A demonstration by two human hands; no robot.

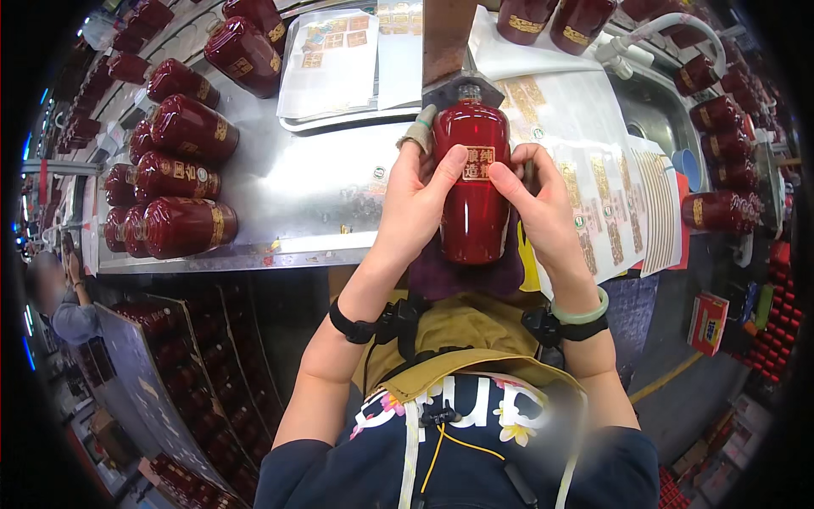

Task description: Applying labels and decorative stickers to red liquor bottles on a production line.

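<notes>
A glossy dark red bottle (475, 208) with a clear glass neck stands between my hands at the table's near edge, its base toward me. My left hand (417, 191) grips its left side, the thumb lying by a gold square label (479, 164) on the front. From the other side my right hand (536, 193) holds the bottle, its thumb pressed on the label's lower right edge. Fabric covers some fingertips of the left hand. Just right of the bottle lie translucent sheets (606, 191) carrying gold stickers.
Several red bottles (188, 174) stand at the left of the metal table (326, 182). Behind is a white tray (329, 68) with sticker sheets. A sink (657, 110) with a white faucet (678, 21) and more bottles are at right. A person (72, 310) works at far left.
</notes>
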